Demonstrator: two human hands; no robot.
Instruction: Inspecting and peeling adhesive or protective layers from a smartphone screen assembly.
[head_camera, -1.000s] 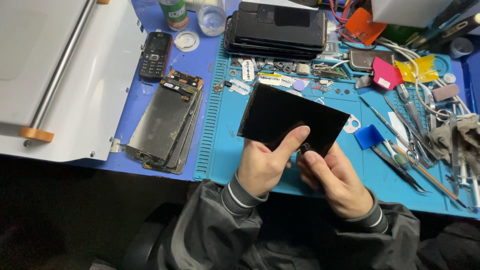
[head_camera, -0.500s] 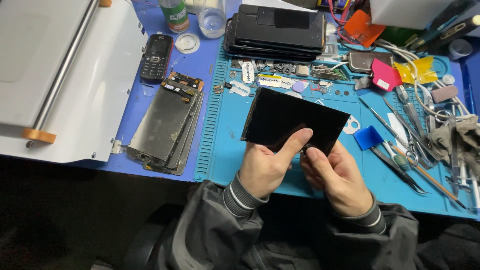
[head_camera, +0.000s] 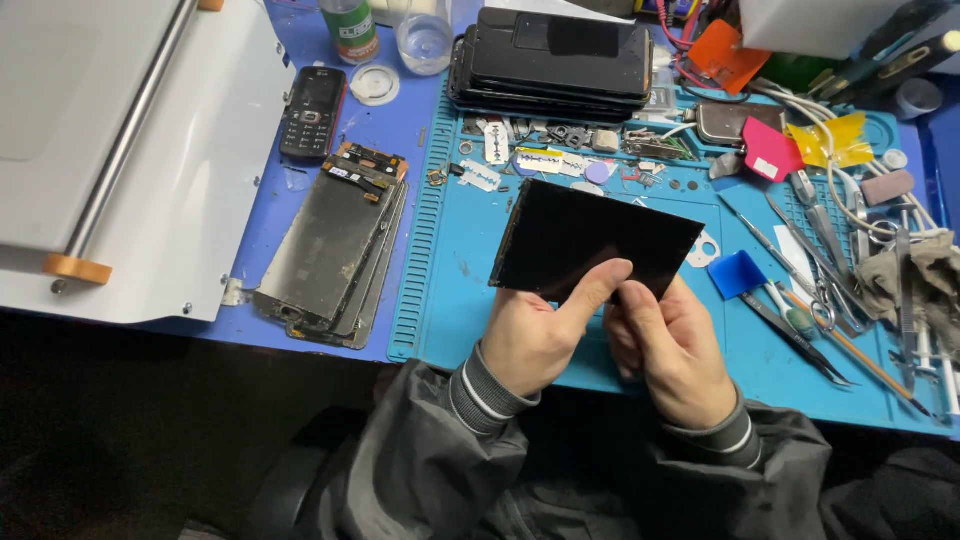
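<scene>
Both hands grip one black glass panel (head_camera: 590, 240), held tilted above the blue silicone mat (head_camera: 450, 280). Left hand (head_camera: 530, 335) closes on the panel's near edge, thumb laid across the front face. Right hand (head_camera: 670, 345) is pinched narrow at the same near edge, touching the left thumb; fingertips sit behind the panel, hidden. Landmark is the mat: stack of dark phone screens (head_camera: 555, 55) at its far edge, small parts and stickers just inside that edge. Tweezers, scissors and a blue pry card (head_camera: 738, 273) on the mat's right half, a grey rag (head_camera: 920, 275) at the far right. Off the mat's left edge: stripped display assemblies (head_camera: 335, 245), a black keypad phone (head_camera: 312, 112) beyond them, a white machine (head_camera: 110, 150) further left on the bench.
</scene>
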